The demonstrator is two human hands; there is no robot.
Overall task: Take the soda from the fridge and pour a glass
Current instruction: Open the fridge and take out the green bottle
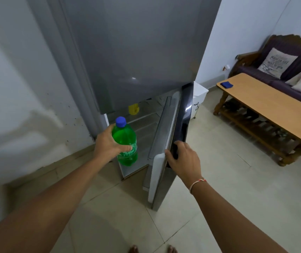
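The left hand (pixel 109 141) grips a blue-capped green soda bottle (pixel 126 143), nearly full, just outside the fridge (pixel 136 52), whose lower door (pixel 166 139) the right hand (pixel 182 157) grasps by its edge.

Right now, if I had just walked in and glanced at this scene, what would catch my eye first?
The bright green soda bottle with its blue cap, gripped by the left hand in front of the open lower fridge compartment. Next, the right hand holding the edge of the open fridge door. Off to the right stands a long wooden table with a small blue object at its far end.
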